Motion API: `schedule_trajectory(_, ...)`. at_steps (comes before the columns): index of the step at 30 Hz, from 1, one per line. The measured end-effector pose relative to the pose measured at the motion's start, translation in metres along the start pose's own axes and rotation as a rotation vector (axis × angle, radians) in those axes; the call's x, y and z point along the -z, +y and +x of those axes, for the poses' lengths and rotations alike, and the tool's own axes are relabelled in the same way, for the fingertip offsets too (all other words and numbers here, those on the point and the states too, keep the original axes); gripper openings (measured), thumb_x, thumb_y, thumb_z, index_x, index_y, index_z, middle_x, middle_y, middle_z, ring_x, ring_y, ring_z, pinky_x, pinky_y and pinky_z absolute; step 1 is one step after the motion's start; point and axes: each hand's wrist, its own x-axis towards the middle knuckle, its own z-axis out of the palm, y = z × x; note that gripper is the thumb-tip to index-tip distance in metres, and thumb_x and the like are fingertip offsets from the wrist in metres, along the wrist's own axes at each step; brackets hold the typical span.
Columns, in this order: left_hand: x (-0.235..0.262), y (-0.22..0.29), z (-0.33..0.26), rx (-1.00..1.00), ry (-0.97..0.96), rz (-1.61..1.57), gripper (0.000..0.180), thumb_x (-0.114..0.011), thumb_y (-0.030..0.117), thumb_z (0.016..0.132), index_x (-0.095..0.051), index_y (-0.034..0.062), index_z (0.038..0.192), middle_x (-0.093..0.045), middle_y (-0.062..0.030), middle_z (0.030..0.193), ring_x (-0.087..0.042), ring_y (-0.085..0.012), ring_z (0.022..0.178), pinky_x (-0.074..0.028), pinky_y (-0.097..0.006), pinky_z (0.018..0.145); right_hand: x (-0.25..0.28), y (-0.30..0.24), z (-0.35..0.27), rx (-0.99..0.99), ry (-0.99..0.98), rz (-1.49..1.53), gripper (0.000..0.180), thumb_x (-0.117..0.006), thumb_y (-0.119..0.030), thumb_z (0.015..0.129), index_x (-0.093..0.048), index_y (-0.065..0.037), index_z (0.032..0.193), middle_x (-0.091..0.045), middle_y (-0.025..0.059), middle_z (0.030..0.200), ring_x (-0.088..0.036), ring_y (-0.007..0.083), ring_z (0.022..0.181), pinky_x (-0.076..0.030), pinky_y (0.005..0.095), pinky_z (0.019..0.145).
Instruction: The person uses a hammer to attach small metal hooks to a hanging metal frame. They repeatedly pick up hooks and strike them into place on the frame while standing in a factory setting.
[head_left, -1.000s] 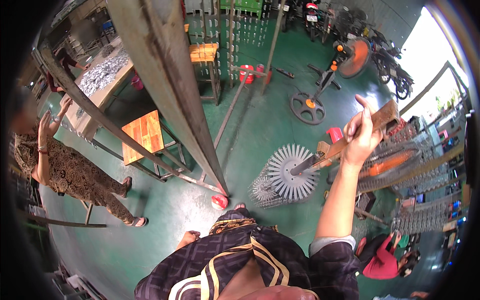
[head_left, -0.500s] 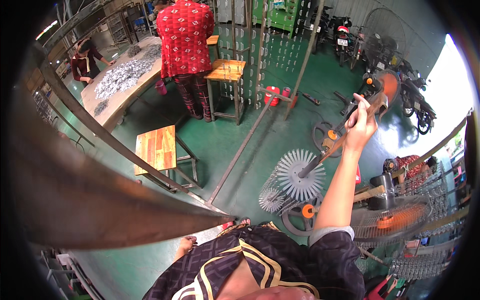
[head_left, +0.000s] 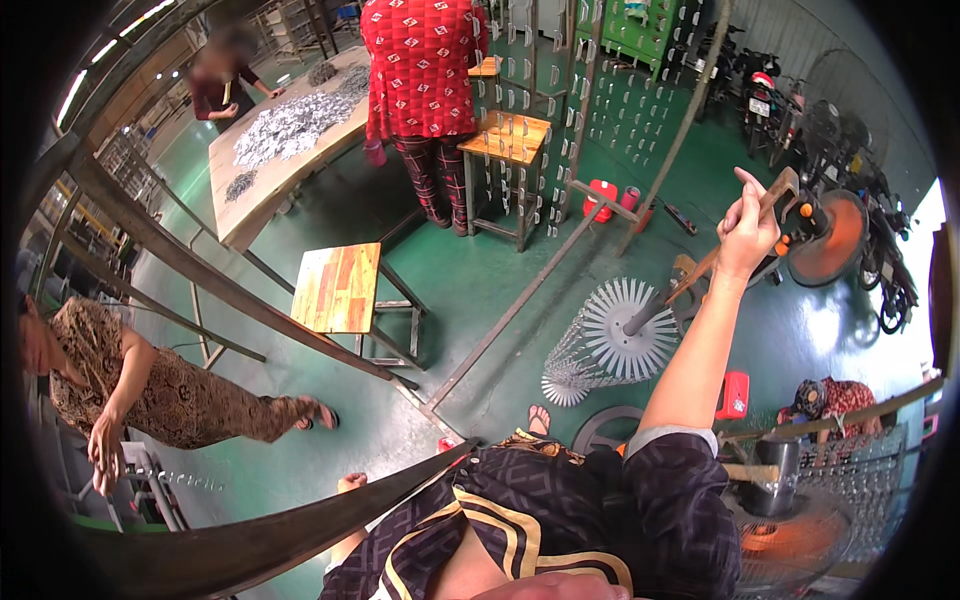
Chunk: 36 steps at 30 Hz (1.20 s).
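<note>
Wooden handle gripped overhead

The right hand [head_left: 746,232] is clamped round a wooden handle [head_left: 735,245] raised above the white fan guard [head_left: 625,330]; if loosened, it could be dropped onto it.

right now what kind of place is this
Probably a small metalworking or fan-assembly workshop. The right hand grips a long bar over a white wire fan guard on the green floor. A table holds heaps of small metal parts.
</note>
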Motion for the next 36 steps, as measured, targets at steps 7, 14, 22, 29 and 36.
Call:
schedule_trajectory(7,-0.069,-0.012,-0.019,0.063,0.009,-0.012,0.021,-0.061,0.019,0.079,-0.063,-0.0001,0.087,-0.063,-0.0073,0.071,-0.058,-0.0138,0.063,-0.046,-0.029,0.058,-0.009,0.043,0.046,-0.008,-0.076,0.052,0.022,-0.050,-0.016,0.087,-0.063,0.000,0.095,-0.039,-0.0039,0.049,-0.033,0.0023,0.040,-0.025,0.0189,0.037)
schedule_trajectory(14,-0.156,0.021,-0.008,0.010,-0.139,0.053,0.022,-0.062,0.020,0.079,-0.063,-0.0003,0.087,-0.063,-0.0069,0.071,-0.058,-0.0137,0.063,-0.046,-0.029,0.058,-0.012,0.081,0.080,-0.017,-0.125,0.042,0.025,-0.047,-0.015,0.087,-0.060,0.004,0.098,-0.036,-0.0034,0.049,-0.030,0.0030,0.039,-0.024,0.0190,0.035)
schedule_trajectory(22,-0.224,0.088,0.022,-0.090,-0.290,0.137,0.023,-0.063,0.021,0.078,-0.063,-0.0005,0.087,-0.063,-0.0065,0.070,-0.058,-0.0135,0.063,-0.046,-0.029,0.058,-0.008,0.116,0.107,-0.068,-0.150,0.065,0.024,-0.049,-0.017,0.086,-0.061,0.002,0.096,-0.036,-0.0040,0.049,-0.032,0.0026,0.040,-0.024,0.0192,0.038)
schedule_trajectory(29,-0.276,0.166,0.056,-0.245,-0.410,0.214,0.025,-0.063,0.022,0.078,-0.063,-0.0006,0.088,-0.063,-0.0061,0.070,-0.057,-0.0133,0.062,-0.046,-0.028,0.058,-0.003,0.144,0.122,-0.111,-0.209,0.093,0.029,-0.047,-0.016,0.085,-0.057,0.006,0.101,-0.034,-0.0040,0.049,-0.031,0.0027,0.040,-0.025,0.0190,0.037)
schedule_trajectory(36,-0.295,0.306,0.096,-0.561,-0.473,0.207,0.019,-0.060,0.019,0.077,-0.063,0.0003,0.076,-0.062,-0.0052,0.063,-0.057,-0.0123,0.059,-0.045,-0.028,0.056,0.006,0.169,0.132,-0.141,-0.317,0.200,0.038,-0.045,-0.020,0.085,-0.049,0.012,0.106,-0.033,-0.0015,0.046,-0.026,0.0044,0.036,-0.022,0.0191,0.035)
